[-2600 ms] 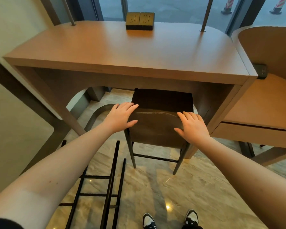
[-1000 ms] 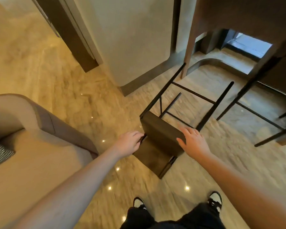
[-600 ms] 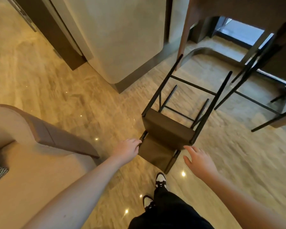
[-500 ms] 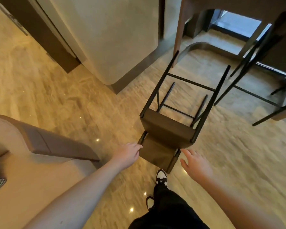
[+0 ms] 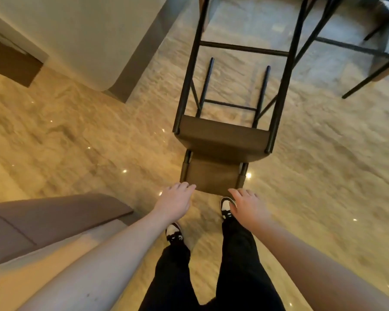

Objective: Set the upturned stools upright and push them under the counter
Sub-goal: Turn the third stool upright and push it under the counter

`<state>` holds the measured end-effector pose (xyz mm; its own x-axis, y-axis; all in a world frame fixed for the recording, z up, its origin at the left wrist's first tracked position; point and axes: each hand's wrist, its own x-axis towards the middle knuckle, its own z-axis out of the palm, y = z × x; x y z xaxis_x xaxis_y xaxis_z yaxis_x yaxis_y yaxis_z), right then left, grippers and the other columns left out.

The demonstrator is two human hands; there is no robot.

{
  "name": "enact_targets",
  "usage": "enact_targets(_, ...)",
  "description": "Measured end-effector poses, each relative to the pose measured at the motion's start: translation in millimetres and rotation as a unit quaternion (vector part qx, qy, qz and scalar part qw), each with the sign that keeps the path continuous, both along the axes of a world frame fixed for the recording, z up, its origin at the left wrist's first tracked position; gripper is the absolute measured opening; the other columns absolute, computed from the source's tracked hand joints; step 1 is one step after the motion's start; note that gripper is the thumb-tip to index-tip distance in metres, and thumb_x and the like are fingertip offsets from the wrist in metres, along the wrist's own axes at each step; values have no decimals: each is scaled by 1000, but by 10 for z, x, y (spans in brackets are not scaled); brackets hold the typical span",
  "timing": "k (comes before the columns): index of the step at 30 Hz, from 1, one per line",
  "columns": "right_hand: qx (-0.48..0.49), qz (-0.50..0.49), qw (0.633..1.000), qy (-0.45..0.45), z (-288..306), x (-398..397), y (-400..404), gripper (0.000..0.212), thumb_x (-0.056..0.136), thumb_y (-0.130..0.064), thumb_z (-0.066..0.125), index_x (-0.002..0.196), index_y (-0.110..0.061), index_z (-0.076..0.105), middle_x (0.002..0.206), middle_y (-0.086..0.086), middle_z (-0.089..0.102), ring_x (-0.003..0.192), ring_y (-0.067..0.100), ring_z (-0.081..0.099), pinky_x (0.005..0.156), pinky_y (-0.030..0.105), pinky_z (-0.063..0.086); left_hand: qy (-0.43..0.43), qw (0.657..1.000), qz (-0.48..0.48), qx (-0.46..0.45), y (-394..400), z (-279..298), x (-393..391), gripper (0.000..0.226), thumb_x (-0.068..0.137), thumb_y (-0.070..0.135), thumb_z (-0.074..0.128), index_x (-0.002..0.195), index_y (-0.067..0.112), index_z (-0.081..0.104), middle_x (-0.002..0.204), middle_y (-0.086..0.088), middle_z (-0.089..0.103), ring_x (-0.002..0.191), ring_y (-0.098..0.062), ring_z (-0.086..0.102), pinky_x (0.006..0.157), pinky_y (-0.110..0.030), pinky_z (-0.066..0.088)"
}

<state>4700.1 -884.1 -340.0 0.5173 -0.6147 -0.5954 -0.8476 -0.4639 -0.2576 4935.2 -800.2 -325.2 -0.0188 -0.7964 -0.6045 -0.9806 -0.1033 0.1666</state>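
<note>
The toppled stool [image 5: 222,140] lies on the marble floor [image 5: 76,135], long axis running away from the person, legs toward the counter (only its base shows). Left hand [image 5: 174,198] and right hand [image 5: 248,204], fingers loosely spread and holding nothing, flank its near backrest edge, about equally close.

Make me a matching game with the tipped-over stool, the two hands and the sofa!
Things:
1. stool
2. left hand
3. right hand
4. sofa

Places or states:
A. lower left edge of the view
B. lying on the floor, legs pointing away
C. open, by the backrest's left corner
D. open, above a black-and-white shoe

Pairs: 1-B, 2-C, 3-D, 4-A
</note>
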Motion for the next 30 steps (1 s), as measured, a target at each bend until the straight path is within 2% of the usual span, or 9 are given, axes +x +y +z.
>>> enact_targets(5,1,-50,997,64,-496,-97,360,49,100,-43,42,146,-27,36,144,-1,49,132,22,46,106,39,37,-4,998,-48,31,286,-616,274,51,100,24,45,149,20,34,151,-5,42,139,-24,39,108,-46,40)
enact_targets(9,14,-105,992,73,-876,-44,779,50,99,-45,44,146,-28,36,143,-2,50,131,20,47,106,38,39,-25,990,-121,63,491,-1094,336,60,97,17,51,153,18,30,155,-9,37,141,-28,37,111,-48,35)
enact_targets(13,34,-125,989,70,-1474,28,883,52,98,-43,47,147,-29,34,145,-2,49,131,20,48,106,37,39,0,986,-153,71,449,-1718,239,63,96,14,54,153,17,28,157,-11,35,143,-30,34,113,-50,32)
enact_targets(18,19,-66,995,69,-2468,88,464,52,100,-38,47,149,-27,31,146,0,48,133,22,46,108,38,37,-18,986,-150,69,204,-2642,232,65,100,14,50,156,16,17,160,-12,26,147,-33,25,115,-52,32)
enact_targets(21,-16,5,999,38,-3053,79,209,51,97,-30,54,145,-25,39,142,1,53,130,23,50,107,39,38,-33,991,-124,41,47,-3227,240,77,100,23,55,158,19,5,166,-11,9,152,-34,8,117,-54,25)
enact_targets(24,-45,90,995,7,-3682,50,58,56,88,-24,68,141,-21,48,136,5,59,126,26,54,105,43,41,-39,993,-108,3,-30,-3901,288,76,104,39,38,155,20,-15,167,-12,-7,152,-34,-10,118,-56,18)
enact_targets(27,-39,120,992,16,-4269,51,16,63,90,-29,66,147,-21,40,147,6,49,135,28,45,111,47,33,-47,993,-111,-1,-79,-4491,335,80,101,56,24,146,19,-31,165,-15,-13,149,-35,-18,118,-58,14)
enact_targets(30,-55,130,990,14,-4784,79,48,75,87,-37,66,151,-21,30,156,8,36,143,31,34,115,54,23,-77,991,-105,-19,-173,-4969,280,92,96,68,24,150,14,-27,162,-18,-16,149,-41,-17,117,-63,11)
